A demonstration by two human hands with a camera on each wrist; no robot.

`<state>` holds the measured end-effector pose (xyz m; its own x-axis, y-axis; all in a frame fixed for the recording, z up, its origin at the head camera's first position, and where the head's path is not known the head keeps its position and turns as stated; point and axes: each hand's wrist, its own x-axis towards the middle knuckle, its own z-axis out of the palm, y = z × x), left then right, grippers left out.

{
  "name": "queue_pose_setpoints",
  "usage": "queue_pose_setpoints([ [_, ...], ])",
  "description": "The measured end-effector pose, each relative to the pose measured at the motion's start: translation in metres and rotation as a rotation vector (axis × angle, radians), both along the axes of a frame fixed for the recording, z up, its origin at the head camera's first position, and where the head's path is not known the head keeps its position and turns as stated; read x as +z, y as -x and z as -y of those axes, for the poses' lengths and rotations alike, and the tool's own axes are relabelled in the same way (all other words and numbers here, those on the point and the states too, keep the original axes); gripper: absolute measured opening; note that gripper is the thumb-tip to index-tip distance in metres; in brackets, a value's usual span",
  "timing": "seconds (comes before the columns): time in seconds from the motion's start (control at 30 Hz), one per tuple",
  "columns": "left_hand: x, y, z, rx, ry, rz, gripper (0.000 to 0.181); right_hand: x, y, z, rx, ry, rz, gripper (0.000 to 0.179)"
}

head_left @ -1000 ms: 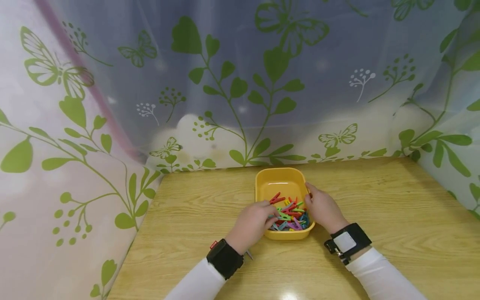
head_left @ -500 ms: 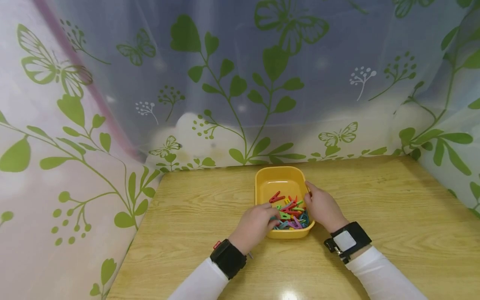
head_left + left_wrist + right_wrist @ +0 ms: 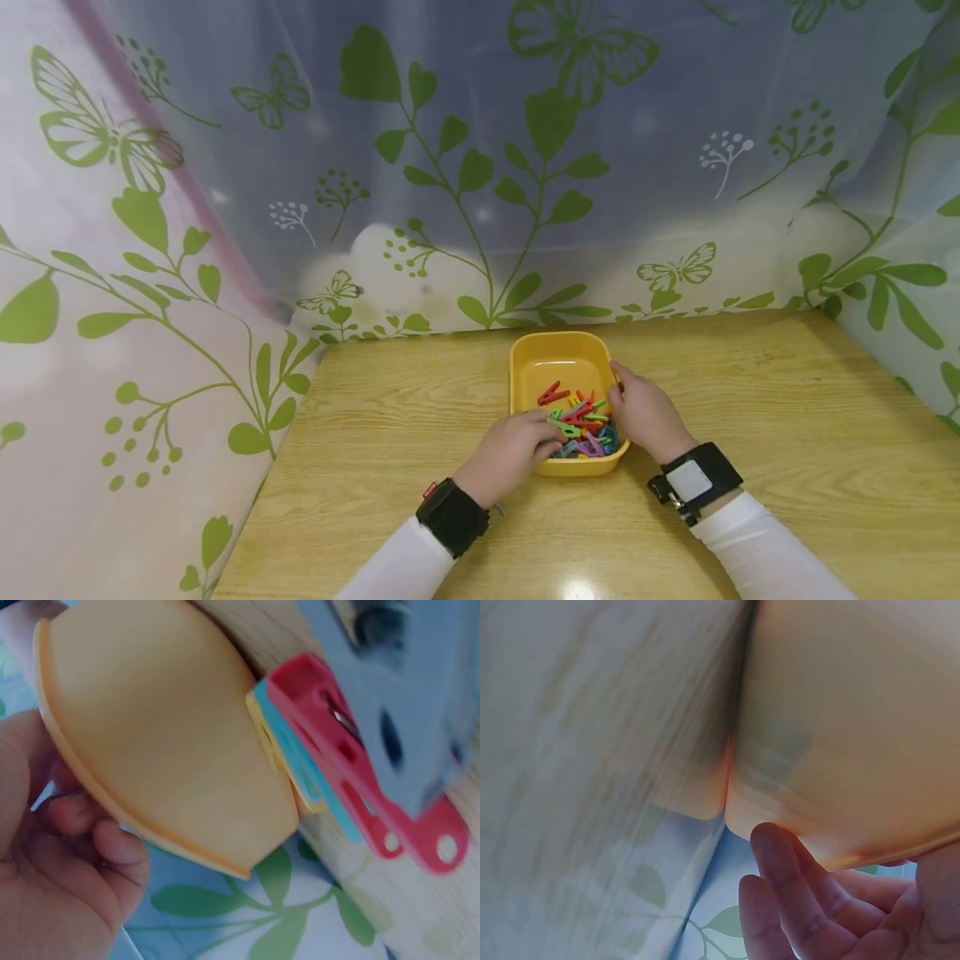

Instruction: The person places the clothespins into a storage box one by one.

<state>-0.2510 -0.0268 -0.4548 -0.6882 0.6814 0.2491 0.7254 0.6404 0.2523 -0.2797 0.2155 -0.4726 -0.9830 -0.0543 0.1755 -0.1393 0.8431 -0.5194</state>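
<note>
A yellow plastic bin (image 3: 576,468) stands on the table, with a heap of colourful clothespins (image 3: 588,425) at its near end. My left hand (image 3: 504,454) reaches over the near left rim, its bent fingers among the clothespins by a green one. The bin wall hides the fingertips in the left wrist view, so whether they pinch anything is unclear. My right hand (image 3: 651,417) grips the right rim, with fingers (image 3: 776,859) against the outer wall. Outside the bin, a red clothespin (image 3: 304,682), a blue clothespin (image 3: 296,754) and a yellow clothespin (image 3: 262,727) sit side by side.
A grey clothespin (image 3: 442,682) looms close to the left wrist camera; only a grey tip shows by the left wristband in the head view. Behind the wooden table (image 3: 397,392) hangs a leaf-and-butterfly patterned curtain (image 3: 450,250), which also runs along both sides.
My left hand has shifted slightly right, deeper into the heap, and a green clothespin there has moved a little. My right hand keeps its grip on the bin, which stays put.
</note>
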Motion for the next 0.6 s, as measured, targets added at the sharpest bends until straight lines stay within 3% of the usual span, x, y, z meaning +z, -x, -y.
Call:
queue_pose_setpoints([
  [0.1,0.003,0.002,0.009,0.012,-0.063,0.036,0.019,0.000,0.000,0.000,0.001,0.003,0.006,0.051],
  [0.37,0.014,0.010,0.039,0.136,-0.184,0.022,0.015,0.002,-0.001,0.000,-0.007,0.003,0.009,0.051],
  [0.6,0.008,0.014,0.064,0.224,-0.141,0.075,0.005,0.002,-0.003,0.002,-0.013,0.011,0.019,0.051],
])
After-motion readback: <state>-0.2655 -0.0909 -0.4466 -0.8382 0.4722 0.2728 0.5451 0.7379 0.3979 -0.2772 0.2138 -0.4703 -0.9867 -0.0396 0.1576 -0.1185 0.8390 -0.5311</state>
